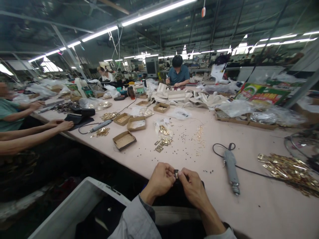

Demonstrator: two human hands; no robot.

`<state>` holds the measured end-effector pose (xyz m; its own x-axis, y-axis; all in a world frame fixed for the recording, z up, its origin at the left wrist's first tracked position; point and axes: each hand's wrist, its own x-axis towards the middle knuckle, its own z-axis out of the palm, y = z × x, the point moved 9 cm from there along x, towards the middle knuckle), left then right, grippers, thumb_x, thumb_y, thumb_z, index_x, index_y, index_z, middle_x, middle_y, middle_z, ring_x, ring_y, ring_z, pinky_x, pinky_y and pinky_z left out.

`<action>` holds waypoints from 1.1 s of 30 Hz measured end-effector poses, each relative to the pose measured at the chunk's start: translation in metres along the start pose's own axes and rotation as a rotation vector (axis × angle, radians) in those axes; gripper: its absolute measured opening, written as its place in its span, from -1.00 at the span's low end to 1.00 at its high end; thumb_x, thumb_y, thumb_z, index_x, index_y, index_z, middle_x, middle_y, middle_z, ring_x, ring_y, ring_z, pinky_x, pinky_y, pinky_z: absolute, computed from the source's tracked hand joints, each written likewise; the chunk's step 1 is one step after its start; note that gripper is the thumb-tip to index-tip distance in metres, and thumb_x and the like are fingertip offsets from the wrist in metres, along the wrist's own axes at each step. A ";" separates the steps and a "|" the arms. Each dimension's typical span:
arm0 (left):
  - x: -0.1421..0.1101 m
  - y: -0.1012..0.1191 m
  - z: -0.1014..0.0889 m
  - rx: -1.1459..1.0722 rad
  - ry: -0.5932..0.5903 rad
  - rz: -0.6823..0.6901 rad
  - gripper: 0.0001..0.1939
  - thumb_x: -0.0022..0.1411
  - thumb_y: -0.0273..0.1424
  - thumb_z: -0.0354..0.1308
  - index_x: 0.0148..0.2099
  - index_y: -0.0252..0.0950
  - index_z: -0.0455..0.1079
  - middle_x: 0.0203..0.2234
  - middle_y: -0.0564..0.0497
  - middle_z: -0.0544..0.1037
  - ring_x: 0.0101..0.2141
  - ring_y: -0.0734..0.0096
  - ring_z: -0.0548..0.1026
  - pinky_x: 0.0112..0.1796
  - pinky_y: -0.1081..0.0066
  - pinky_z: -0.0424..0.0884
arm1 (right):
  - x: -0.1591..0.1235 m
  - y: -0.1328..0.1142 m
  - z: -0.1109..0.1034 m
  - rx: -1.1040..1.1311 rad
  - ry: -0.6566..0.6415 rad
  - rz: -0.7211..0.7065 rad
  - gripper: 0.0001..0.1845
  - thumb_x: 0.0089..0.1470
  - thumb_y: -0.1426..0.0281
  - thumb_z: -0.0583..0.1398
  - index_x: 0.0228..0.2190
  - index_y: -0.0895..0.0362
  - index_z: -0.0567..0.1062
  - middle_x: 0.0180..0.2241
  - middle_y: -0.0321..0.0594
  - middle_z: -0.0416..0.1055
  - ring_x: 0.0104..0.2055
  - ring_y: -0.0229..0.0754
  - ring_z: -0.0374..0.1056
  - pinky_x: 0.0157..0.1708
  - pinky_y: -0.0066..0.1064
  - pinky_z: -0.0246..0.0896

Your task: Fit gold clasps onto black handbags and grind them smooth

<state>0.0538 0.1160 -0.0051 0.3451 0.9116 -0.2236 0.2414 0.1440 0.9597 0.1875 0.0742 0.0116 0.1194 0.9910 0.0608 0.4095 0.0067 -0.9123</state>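
The left hand (161,179) pinches one side of a small dark metal piece (176,173), which sits between both hands just off the table's (249,212) near edge; its wrist angles in from the near left. The right hand's (193,186) thumb and bent fingers seem to press the other side, forearm slanting from the near right.

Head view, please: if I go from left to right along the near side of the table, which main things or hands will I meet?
A co-worker's hands → grey power tool → nearest cardboard tray → left hand → right hand → second grey power tool → big heap of gold-coloured metal pieces.
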 end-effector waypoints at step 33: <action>0.010 -0.010 -0.004 -0.042 0.164 -0.056 -0.81 -0.22 -0.66 0.13 -0.47 -0.35 0.41 -0.72 0.09 0.44 -0.67 0.48 0.37 -0.61 0.51 0.13 | 0.000 0.006 0.008 0.056 -0.156 0.121 -0.70 0.09 0.21 0.20 -0.47 0.20 0.49 -0.64 -0.35 0.29 -0.63 -0.29 0.26 -0.64 -0.51 0.10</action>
<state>0.0511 0.1253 -0.0162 0.1789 0.9517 -0.2497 0.2169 0.2094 0.9535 0.1824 0.0749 0.0024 0.0216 0.9937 -0.1102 0.3490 -0.1108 -0.9305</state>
